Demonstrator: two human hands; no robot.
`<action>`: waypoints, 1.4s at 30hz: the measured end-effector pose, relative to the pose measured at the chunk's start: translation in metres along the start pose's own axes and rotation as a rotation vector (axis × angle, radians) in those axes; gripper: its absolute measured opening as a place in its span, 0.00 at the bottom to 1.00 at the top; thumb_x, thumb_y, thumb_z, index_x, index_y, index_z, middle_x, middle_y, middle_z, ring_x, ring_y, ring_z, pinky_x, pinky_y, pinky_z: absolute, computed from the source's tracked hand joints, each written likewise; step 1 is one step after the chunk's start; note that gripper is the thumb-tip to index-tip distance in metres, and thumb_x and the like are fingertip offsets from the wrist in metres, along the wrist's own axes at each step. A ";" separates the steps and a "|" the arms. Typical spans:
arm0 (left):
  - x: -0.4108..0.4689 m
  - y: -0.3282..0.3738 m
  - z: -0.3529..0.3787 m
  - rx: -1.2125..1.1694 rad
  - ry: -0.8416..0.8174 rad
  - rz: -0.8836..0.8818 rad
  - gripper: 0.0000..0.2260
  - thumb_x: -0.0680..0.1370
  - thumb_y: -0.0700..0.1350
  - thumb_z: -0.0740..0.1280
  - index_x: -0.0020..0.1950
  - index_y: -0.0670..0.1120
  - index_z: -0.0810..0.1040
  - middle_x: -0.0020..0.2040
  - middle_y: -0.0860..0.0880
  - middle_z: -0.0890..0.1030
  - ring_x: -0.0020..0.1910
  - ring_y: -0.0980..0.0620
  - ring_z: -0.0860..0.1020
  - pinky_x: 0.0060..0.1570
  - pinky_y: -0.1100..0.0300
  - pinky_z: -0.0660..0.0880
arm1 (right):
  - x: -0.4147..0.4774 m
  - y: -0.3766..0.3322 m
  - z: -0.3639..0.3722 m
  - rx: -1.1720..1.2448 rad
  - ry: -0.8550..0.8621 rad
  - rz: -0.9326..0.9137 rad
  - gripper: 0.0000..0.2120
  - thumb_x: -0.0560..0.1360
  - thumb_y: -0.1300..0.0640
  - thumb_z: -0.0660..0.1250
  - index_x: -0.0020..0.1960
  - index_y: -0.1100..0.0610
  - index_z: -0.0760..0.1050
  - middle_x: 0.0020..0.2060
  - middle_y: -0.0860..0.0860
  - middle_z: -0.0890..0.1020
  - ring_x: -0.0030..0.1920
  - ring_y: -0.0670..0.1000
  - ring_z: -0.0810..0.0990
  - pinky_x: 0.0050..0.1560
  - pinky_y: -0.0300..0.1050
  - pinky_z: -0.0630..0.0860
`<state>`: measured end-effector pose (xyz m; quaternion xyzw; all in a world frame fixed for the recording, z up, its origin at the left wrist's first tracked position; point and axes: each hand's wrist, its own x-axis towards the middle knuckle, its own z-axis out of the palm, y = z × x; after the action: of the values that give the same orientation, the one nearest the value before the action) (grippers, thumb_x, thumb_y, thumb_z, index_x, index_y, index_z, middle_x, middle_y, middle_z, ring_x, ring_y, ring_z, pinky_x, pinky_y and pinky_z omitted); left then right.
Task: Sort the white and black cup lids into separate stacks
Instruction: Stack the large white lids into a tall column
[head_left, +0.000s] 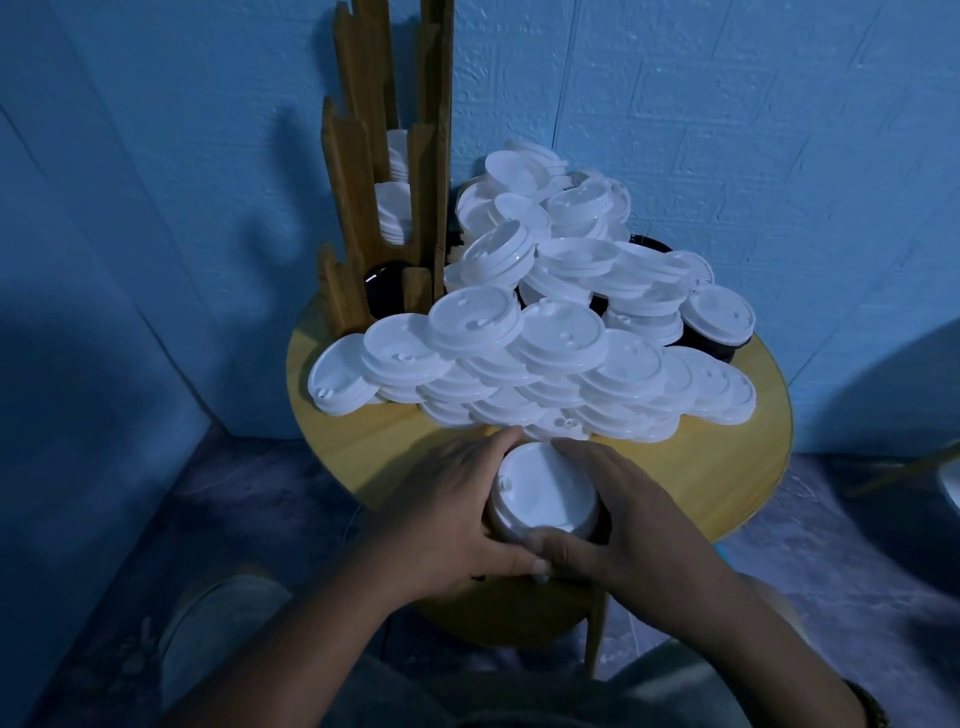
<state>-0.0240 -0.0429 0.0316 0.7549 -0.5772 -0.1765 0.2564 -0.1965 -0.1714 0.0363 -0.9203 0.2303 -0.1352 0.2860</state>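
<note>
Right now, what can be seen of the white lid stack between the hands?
The lid stack is round, glossy white plastic, with a small sip hole near the top lid's left rim. It stands upright on the near edge of the table; the left hand and right hand curl round its sides.

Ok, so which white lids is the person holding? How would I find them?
Find the round yellow table in the blue corner. Come past the big loose pile of white lids to the edge nearest the person. The stack of white lids there is the only one cupped between the left hand and right hand.
</note>
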 end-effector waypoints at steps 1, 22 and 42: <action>0.000 0.000 0.001 -0.002 0.000 -0.004 0.49 0.66 0.63 0.79 0.79 0.63 0.53 0.74 0.60 0.65 0.72 0.59 0.62 0.72 0.55 0.66 | 0.000 0.001 0.000 -0.006 -0.005 -0.004 0.44 0.65 0.24 0.64 0.75 0.43 0.62 0.66 0.33 0.67 0.66 0.38 0.67 0.67 0.45 0.69; 0.005 -0.023 -0.020 -0.071 -0.004 -0.008 0.40 0.64 0.59 0.82 0.71 0.66 0.65 0.64 0.70 0.71 0.64 0.67 0.69 0.64 0.56 0.73 | 0.088 -0.055 -0.057 -0.359 0.244 -0.292 0.30 0.74 0.35 0.65 0.71 0.47 0.70 0.73 0.47 0.70 0.75 0.53 0.62 0.69 0.59 0.61; 0.002 -0.027 -0.011 -0.038 0.066 0.070 0.39 0.61 0.67 0.80 0.68 0.66 0.67 0.66 0.67 0.73 0.65 0.64 0.71 0.64 0.54 0.74 | 0.025 -0.069 -0.055 -0.289 0.144 -0.079 0.40 0.67 0.27 0.61 0.74 0.43 0.61 0.63 0.44 0.71 0.64 0.49 0.67 0.61 0.48 0.69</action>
<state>0.0041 -0.0377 0.0248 0.7348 -0.5910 -0.1532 0.2956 -0.1719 -0.1588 0.1241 -0.9480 0.2311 -0.1774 0.1278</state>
